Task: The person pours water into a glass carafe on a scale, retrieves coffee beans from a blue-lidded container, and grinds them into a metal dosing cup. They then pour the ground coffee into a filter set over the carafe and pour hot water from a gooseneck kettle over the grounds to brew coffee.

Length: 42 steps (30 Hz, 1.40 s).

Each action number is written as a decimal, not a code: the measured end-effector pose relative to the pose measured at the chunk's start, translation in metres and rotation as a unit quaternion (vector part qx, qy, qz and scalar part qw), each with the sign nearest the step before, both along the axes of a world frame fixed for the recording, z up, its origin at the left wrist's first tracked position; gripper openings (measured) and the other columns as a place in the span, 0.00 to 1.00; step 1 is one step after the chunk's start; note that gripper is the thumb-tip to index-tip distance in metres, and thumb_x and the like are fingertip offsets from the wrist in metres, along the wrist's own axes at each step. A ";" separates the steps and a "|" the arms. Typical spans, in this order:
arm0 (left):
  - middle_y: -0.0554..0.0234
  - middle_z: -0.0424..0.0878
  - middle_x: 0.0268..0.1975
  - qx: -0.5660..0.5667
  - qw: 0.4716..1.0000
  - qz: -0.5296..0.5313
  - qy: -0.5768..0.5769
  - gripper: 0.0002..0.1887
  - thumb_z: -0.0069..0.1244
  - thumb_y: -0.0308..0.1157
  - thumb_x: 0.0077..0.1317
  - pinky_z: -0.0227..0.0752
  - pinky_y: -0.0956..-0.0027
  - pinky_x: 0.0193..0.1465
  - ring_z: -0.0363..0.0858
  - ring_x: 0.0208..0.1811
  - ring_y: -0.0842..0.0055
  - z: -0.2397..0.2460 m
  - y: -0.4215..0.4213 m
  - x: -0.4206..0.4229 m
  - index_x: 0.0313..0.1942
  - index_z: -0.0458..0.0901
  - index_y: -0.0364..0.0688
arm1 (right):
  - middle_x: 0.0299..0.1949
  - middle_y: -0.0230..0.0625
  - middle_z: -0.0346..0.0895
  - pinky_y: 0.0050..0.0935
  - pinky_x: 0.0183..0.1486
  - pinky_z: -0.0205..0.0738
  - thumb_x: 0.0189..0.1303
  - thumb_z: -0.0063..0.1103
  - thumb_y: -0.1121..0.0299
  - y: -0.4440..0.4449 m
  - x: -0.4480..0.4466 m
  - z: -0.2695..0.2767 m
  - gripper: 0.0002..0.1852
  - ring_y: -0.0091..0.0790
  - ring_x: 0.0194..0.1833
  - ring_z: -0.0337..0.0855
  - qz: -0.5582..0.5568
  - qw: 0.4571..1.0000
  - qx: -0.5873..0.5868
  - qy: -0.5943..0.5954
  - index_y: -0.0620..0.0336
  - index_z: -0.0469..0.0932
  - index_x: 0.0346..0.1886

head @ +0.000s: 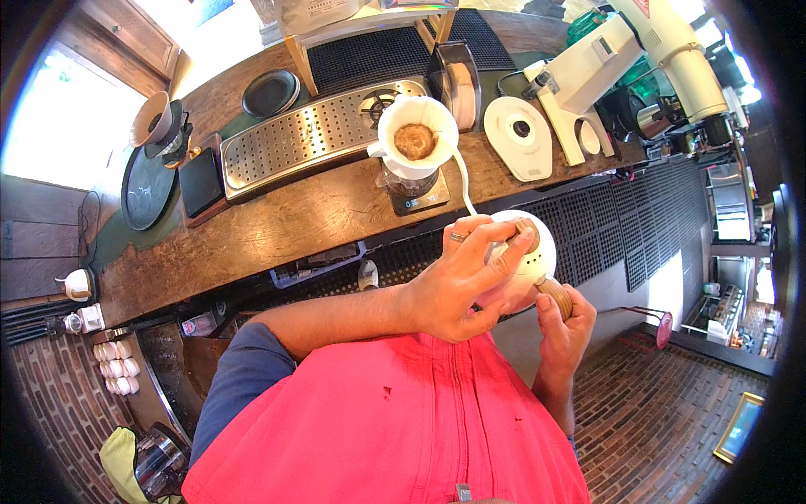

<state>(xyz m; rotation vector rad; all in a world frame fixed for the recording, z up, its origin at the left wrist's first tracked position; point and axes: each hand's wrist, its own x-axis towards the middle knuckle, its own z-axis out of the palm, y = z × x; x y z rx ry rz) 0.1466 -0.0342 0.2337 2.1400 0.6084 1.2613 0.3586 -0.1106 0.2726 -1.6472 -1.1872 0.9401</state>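
Observation:
A white gooseneck kettle [546,242] is held in front of my red apron. My right hand [563,334] grips its wooden handle [555,298]. Across the kettle's top lies my left hand [463,277], with thumb and fingers on the lid's wooden knob [526,235]. The thin spout [465,179] reaches to the right rim of a white dripper [412,165]. Wet brown coffee grounds [414,142] sit in the filter inside it. Under the dripper, a glass server [410,186] stands on a black scale [423,203] with a lit display. Any water stream is not discernible.
Behind the dripper runs a perforated steel drip tray [296,142]. A coffee grinder [585,82] and a white flat-based device [519,138] stand to the right. Leftward are a black round tray [148,188], another dripper [151,120] and stacked dark plates [269,93]. The wooden counter's front edge curves below.

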 end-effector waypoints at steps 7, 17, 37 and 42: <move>0.31 0.66 0.69 -0.006 1.000 -0.013 0.000 0.46 0.59 0.33 0.55 0.53 0.45 0.70 0.67 0.65 0.44 0.001 -0.010 -0.003 0.75 0.63 0.28 | 0.20 0.20 0.61 0.26 0.25 0.51 0.63 0.69 0.68 -0.008 0.001 0.000 0.18 0.15 0.26 0.59 0.004 1.000 -0.006 -0.012 0.64 0.71 0.23; 0.31 0.66 0.70 -0.008 1.000 -0.006 0.003 0.46 0.60 0.34 0.55 0.53 0.45 0.70 0.67 0.65 0.44 0.003 -0.017 -0.011 0.75 0.62 0.27 | 0.20 0.19 0.62 0.26 0.25 0.52 0.63 0.71 0.68 -0.011 -0.004 0.002 0.17 0.15 0.25 0.59 0.019 1.000 -0.010 -0.003 0.64 0.72 0.23; 0.31 0.66 0.69 0.008 0.999 0.035 0.004 0.44 0.58 0.38 0.59 0.53 0.45 0.71 0.65 0.64 0.45 0.007 -0.008 -0.023 0.73 0.65 0.26 | 0.20 0.21 0.61 0.26 0.24 0.50 0.63 0.70 0.66 0.011 -0.015 0.008 0.19 0.15 0.25 0.58 0.055 0.998 -0.004 -0.018 0.63 0.71 0.23; 0.32 0.67 0.68 0.009 0.999 0.041 0.003 0.44 0.58 0.39 0.59 0.53 0.45 0.71 0.65 0.64 0.46 0.008 -0.001 -0.022 0.74 0.65 0.27 | 0.20 0.20 0.61 0.26 0.24 0.50 0.64 0.70 0.65 0.018 -0.017 0.010 0.18 0.15 0.25 0.58 0.054 0.998 0.004 -0.016 0.63 0.72 0.24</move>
